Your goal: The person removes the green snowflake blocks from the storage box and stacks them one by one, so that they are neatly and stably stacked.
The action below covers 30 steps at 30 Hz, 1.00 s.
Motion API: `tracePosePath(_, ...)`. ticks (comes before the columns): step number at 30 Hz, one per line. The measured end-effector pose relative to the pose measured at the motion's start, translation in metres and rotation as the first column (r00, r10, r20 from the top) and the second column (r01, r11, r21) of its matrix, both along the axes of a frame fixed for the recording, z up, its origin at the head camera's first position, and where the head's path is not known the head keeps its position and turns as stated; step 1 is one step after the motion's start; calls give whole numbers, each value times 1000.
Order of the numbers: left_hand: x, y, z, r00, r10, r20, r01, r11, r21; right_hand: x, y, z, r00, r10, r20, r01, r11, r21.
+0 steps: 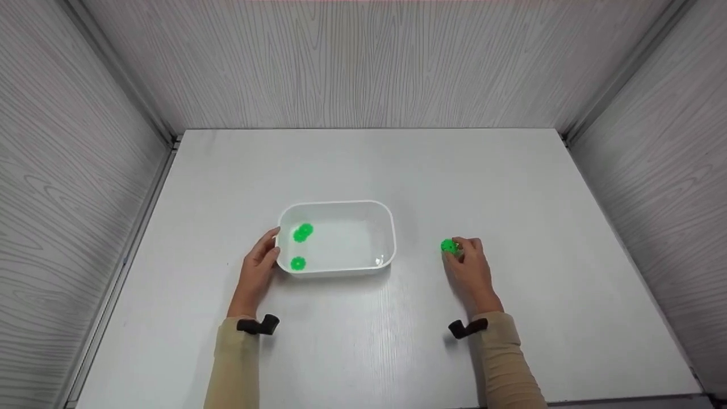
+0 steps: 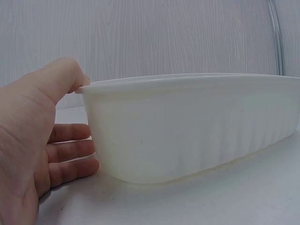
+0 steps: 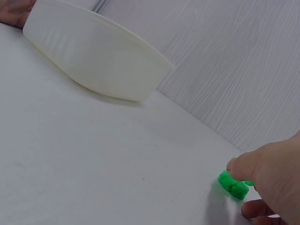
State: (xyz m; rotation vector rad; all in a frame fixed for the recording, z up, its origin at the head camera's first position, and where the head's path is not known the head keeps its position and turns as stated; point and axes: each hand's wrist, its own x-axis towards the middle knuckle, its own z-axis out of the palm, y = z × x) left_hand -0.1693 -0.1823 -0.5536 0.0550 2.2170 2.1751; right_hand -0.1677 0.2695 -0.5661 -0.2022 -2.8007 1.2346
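Note:
A white plastic container (image 1: 341, 271) stands on the table, left of centre. My left hand (image 1: 257, 278) holds its left end, the thumb bent at the rim and several fingers (image 2: 70, 151) against the outer wall below. Inside lie three green flower-shaped pieces: two overlap near the left wall, and one piece (image 1: 298, 263) is by the front left corner. Over the table to the container's right, my right hand (image 1: 472, 272) pinches another green scalloped piece (image 3: 233, 185) between thumb and fingers. Part of this piece is hidden behind the thumb.
The white table (image 1: 363, 165) is bounded by pale wood-grain panels at the back (image 1: 363, 62), left and right. A black wrist mount (image 1: 258, 325) sits on the left sleeve, and a similar mount (image 1: 468, 328) on the right.

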Motion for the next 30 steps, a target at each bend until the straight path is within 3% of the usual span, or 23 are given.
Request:
tracePosePath(5, 0, 0, 1, 1000, -13, -21, 14, 1000, 28, -4, 0, -1, 999, -21, 38, 21, 1000, -11)
tracePosePath(17, 0, 0, 0, 1000, -4, -1, 4, 1000, -6, -7, 0, 1, 999, -10, 52, 8, 999, 42)
tracePosePath(25, -8, -4, -21, 1000, 13, -9, -14, 1000, -27, -6, -1, 0, 999, -4, 42, 2, 999, 38)
tracePosePath(30, -9, -4, -25, 999, 13, -42, -15, 999, -39, -4, -1, 2, 999, -3, 45, 2, 1000, 21)
